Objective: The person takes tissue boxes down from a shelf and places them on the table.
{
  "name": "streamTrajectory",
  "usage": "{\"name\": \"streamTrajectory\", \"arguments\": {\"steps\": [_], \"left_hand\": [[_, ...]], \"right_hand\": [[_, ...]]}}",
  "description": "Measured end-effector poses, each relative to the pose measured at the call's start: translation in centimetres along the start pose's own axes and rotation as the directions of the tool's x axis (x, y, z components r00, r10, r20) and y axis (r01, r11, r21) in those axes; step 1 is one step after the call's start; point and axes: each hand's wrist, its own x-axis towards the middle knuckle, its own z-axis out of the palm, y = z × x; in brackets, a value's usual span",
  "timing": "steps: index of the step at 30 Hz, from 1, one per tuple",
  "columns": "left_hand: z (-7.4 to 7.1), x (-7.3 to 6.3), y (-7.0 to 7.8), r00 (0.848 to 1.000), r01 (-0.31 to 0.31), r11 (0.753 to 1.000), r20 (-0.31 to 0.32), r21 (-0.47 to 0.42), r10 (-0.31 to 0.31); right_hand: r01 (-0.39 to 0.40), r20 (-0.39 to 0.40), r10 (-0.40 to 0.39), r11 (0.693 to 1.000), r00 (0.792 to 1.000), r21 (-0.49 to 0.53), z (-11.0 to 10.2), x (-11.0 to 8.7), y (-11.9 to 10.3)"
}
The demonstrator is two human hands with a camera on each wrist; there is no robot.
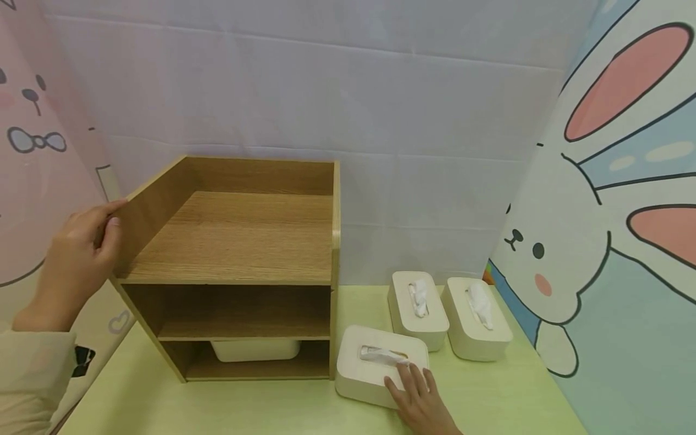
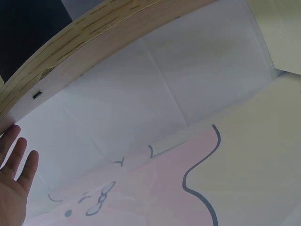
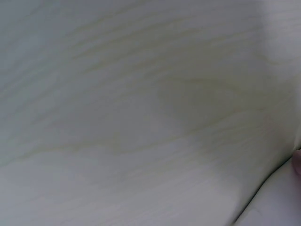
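Note:
A wooden shelf [image 1: 250, 238] with a deep top tray and lower compartments stands left of centre. My left hand [image 1: 81, 257] touches its left side panel near the upper edge. In the left wrist view, this hand's fingers [image 2: 27, 170] are fairly straight and spread beside the wooden edge [image 2: 70, 61]. My right hand [image 1: 421, 402] rests its spread fingertips on a white tissue box [image 1: 361, 365], near the tissue in its slot. The right wrist view mostly shows the pale tabletop [image 3: 117, 117]; part of a fingertip [image 3: 297, 162] appears at the right edge.
Two more white tissue boxes, one nearer the shelf [image 1: 402, 296] and one farther right [image 1: 462, 326], stand behind the touched one. A white container [image 1: 255, 350] sits in the shelf's bottom compartment. Rabbit-patterned cloth [image 1: 549, 241] hangs at the right, pale cloth [image 1: 435, 121] behind.

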Motion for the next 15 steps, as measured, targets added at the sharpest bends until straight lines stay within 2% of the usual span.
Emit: {"name": "streamTrajectory", "arguments": {"steps": [6,11,15], "left_hand": [[0.0,0.1,0.0,1.000,-0.004,1.000,0.002,0.000,0.004],[-0.1,0.1,0.0,1.000,-0.005,1.000,0.005,-0.002,0.005],[-0.1,0.1,0.0,1.000,-0.010,1.000,0.003,-0.006,0.010]], "right_hand": [[-0.007,-0.009,0.007,1.000,1.000,0.000,-0.1,0.4,0.0],[0.004,0.114,-0.020,0.990,0.993,0.138,-0.9,0.9,1.5],[0.057,0.219,-0.111,0.969,0.969,0.239,-1.8,1.2,3.3]]}}
